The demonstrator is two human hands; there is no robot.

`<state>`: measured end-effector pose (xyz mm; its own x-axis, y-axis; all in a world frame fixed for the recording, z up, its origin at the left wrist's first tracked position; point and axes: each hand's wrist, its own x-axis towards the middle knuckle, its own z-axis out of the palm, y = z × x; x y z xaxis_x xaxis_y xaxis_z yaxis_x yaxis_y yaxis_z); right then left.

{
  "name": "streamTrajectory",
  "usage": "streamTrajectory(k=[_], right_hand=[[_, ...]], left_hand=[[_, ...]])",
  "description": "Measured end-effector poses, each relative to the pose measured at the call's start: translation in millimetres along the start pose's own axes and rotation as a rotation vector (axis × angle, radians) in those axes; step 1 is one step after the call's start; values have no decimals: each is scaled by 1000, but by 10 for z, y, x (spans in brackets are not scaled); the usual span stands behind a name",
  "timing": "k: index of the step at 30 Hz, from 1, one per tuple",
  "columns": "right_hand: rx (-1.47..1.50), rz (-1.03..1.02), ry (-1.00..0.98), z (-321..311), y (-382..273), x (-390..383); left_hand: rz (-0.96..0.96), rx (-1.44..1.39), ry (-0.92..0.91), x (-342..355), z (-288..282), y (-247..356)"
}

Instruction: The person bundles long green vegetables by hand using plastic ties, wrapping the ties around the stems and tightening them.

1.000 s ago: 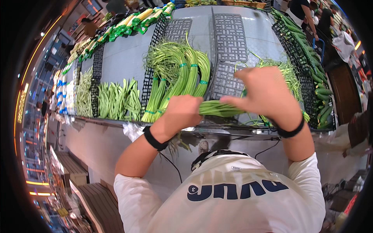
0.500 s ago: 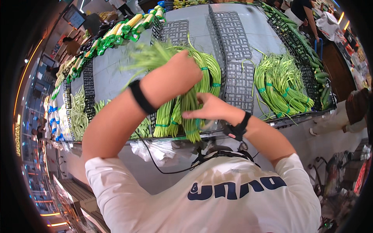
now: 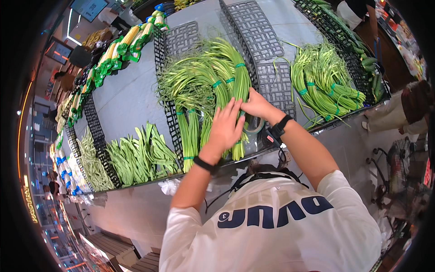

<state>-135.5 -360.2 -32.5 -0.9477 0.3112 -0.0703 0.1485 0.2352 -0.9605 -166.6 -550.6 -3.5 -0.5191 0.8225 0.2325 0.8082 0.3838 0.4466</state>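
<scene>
Bundles of garlic scapes (image 3: 217, 68), tied with green bands, lie bent over on the display with their curly tips to the far left. My left hand (image 3: 225, 127) rests on the nearest bundle, its fingers stretched out along the stems. Against that bundle's right side, my right hand (image 3: 262, 108) has its thumb and fingers closed at the edge; some fingertips are hidden. A pale ring-shaped thing (image 3: 257, 126) shows below my right hand, partly covered. Straight tied stem ends (image 3: 188, 140) point toward me left of my left hand.
Another heap of tied garlic scapes (image 3: 317, 86) lies to the right. Black lattice dividers (image 3: 242, 38) split the display. Flat green beans (image 3: 142, 152) and thinner beans (image 3: 93, 161) lie left; packed corn (image 3: 129, 41) stands far left. A person (image 3: 412, 109) is at the right.
My left hand has come down from the raised scapes to lie on the bundle, and the blurred tips have settled leftward. My right hand has shifted slightly up and right along the bundle.
</scene>
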Motion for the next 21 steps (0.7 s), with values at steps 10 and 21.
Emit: streamTrajectory(k=[10,21], right_hand=[[-468,200,-62,-59,63,-432],[-476,3,-139,-999,-439,-927]], left_hand=[[-177,-186,24,-391,394,488],[-209,-111,-8,-470,455,636]])
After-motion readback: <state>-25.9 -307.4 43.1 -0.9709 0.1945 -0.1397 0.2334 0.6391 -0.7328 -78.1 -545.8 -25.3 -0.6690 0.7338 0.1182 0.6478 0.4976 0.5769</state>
